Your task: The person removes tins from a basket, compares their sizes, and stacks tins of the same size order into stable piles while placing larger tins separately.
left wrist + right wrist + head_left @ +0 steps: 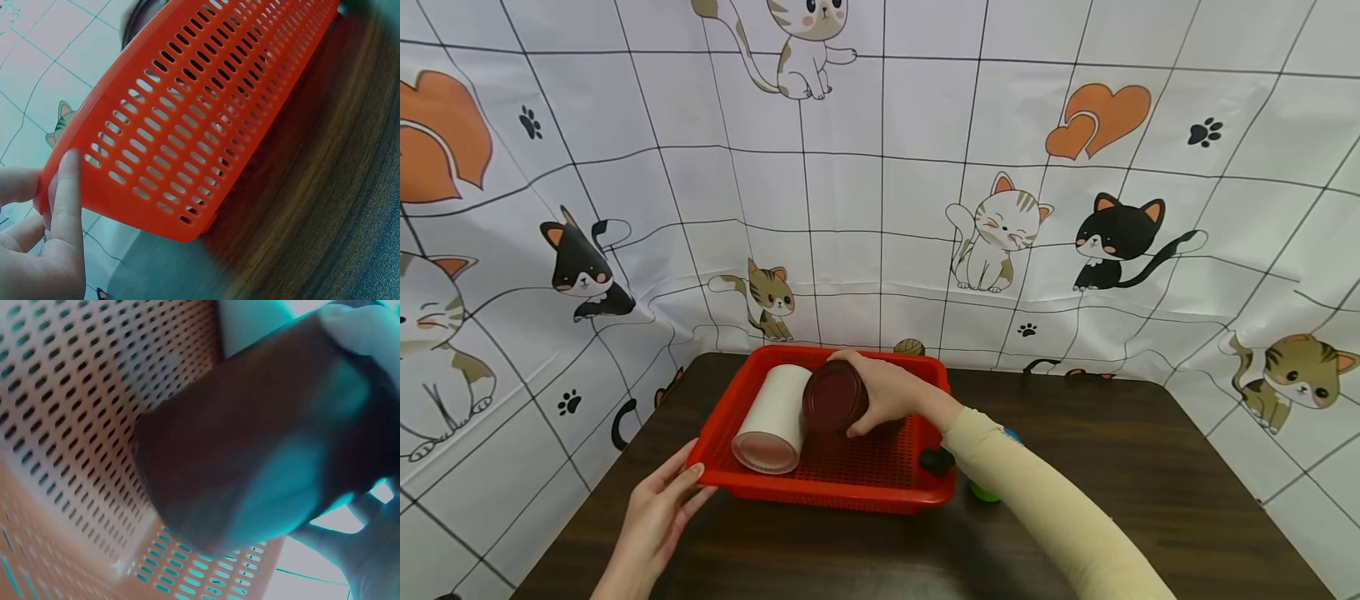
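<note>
My left hand [655,508] pinches the near left corner of a red plastic basket [820,492], thumb over the rim. Slotted holes cover the side of the basket, as the left wrist view shows. My right hand [887,390] reaches in from the right and grips a dark maroon cylindrical canister [835,397] near its top. In the right wrist view the canister [250,444] is tilted, its lower end over the basket's perforated floor. Just left of it, a white cylindrical container [772,417] lies on its side in the basket, overlapped by the canister in the head view.
The basket stands on a dark wooden table [1060,467]. A small black object [936,461] is at its right rim. Right of the basket, a green object [983,492] and a blue one [1013,435] show partly behind my sleeve. A cat-printed sheet [917,250] hangs behind.
</note>
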{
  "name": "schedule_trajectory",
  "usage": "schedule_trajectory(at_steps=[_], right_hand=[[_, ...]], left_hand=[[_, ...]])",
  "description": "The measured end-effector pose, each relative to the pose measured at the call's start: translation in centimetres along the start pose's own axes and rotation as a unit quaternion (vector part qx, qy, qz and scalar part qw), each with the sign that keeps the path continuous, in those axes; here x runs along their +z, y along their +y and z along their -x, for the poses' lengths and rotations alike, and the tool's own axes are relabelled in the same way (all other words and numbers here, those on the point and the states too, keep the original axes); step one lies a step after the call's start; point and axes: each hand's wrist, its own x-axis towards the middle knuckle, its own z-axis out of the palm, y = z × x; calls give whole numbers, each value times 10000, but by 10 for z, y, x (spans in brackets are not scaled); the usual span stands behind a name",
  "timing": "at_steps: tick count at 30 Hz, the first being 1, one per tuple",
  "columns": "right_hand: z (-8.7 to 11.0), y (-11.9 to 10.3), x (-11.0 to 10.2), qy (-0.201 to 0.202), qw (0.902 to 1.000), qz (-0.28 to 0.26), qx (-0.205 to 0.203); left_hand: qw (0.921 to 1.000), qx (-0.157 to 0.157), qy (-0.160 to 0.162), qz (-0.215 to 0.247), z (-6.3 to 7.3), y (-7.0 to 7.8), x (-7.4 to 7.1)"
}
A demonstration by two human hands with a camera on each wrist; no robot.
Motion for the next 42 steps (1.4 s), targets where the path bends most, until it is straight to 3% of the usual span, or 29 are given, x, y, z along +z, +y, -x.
schedule_trajectory(at_steps=[5, 17, 29, 36, 42], right_hand=[[6, 1, -6, 619, 9924, -1019, -317], [15, -5, -8, 1408, 9745, -1749, 14], [20, -6, -8, 1614, 9492, -2696, 188], [21, -4, -10, 1596, 9421, -2929, 339], [21, -6, -13, 1454, 9395, -3096, 186]], left_hand=[[9999, -102, 50, -74, 0, 1, 1], [9996, -186, 91, -166, 1, 0, 1], [9999, -66, 60, -101, 0, -1, -1], [9999, -95, 47, -128, 0, -1, 0], [9998, -172, 91, -97, -1, 0, 1]])
